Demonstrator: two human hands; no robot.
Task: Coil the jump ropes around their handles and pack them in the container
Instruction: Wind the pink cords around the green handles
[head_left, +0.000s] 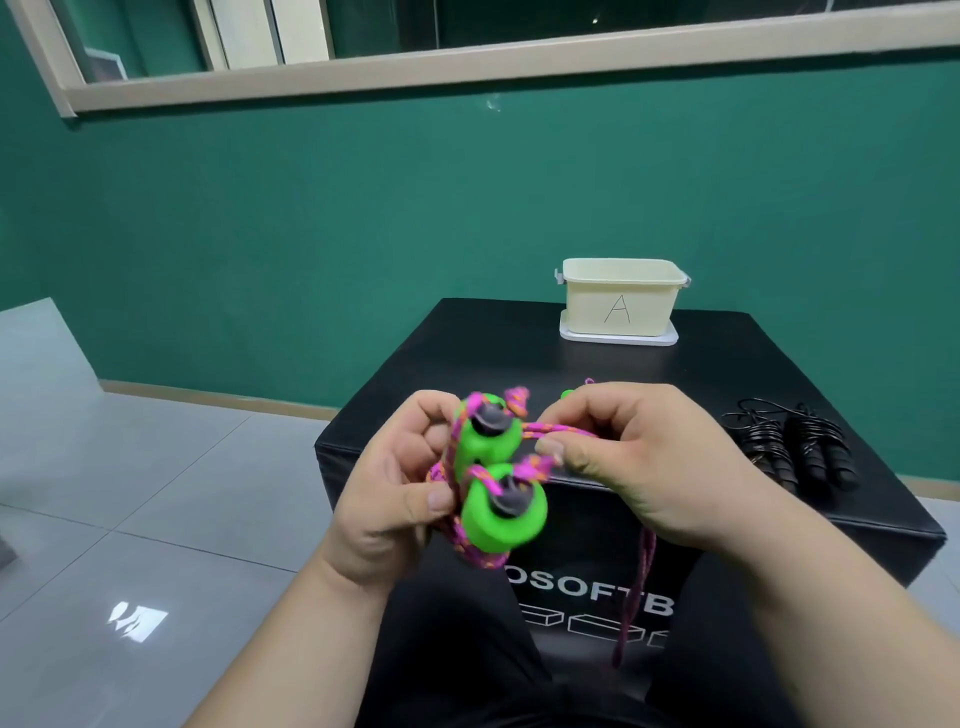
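Green wall (363, 234) fills the upper half of the frame; pale window frame (467, 73) runs across the top. Grey tiled floor (130, 493) at left and lower left.

Black padded box (571, 374) at centre right, white lettering on its near face partly hidden by the arms.

Left hand (387, 499), centre of frame: fingers curled round the two green handles (493, 441), thumb pressed at the side of the lower one. The handles are held together, end-on to the camera, one above the other, each with a dark cap.

Right hand (639, 462), just right of the handles: thumb and fingertips pinch the pink rope (556, 430), which is drawn taut from the upper handle. Several turns of the rope already lie round the handles; a loose strand hangs below the right hand, in front of the box face.

Cream container (618, 301), marked "A", open, stands at the far edge of the box on a white lid (618, 338). Contents not visible.

Black jump rope (795, 447) lies on the right side of the box top, its cord wound round its handles, well apart from the container.
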